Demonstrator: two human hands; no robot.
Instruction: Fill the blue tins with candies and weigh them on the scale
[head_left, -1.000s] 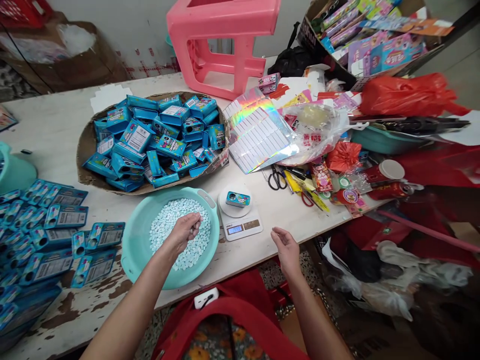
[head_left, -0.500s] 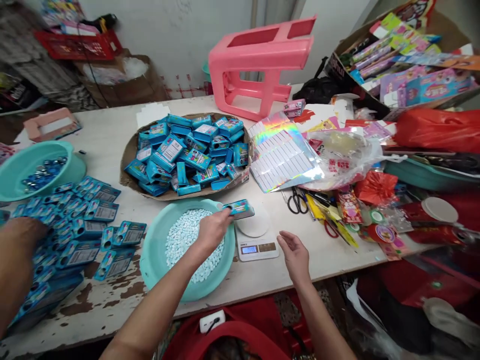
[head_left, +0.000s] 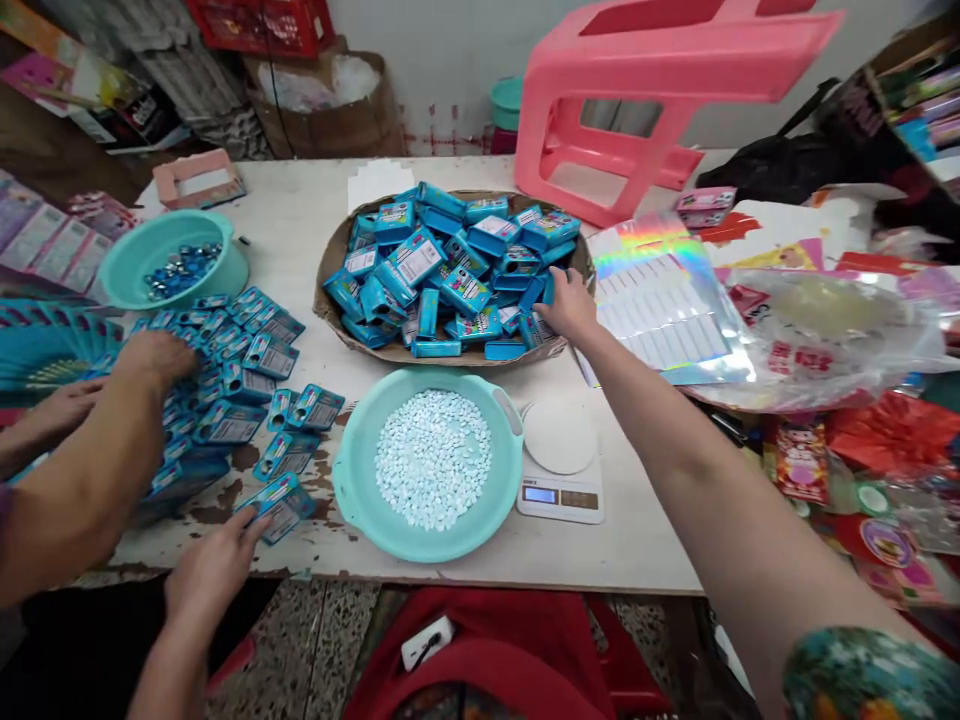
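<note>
Head view: near the front edge of the table (head_left: 645, 540), the left hand (head_left: 214, 565) pinches a blue box (head_left: 281, 508) between its fingers; a slack hold could topple it. The right hand (head_left: 568, 303) is over the cardboard tray (head_left: 328, 310); whether its fingers grip, I cannot tell.

I watch remotely through one head-worn camera; it looks forward and down over the table (head_left: 637, 540) from its near side, close above; the wall (head_left: 450, 60) stands farther off.
</note>
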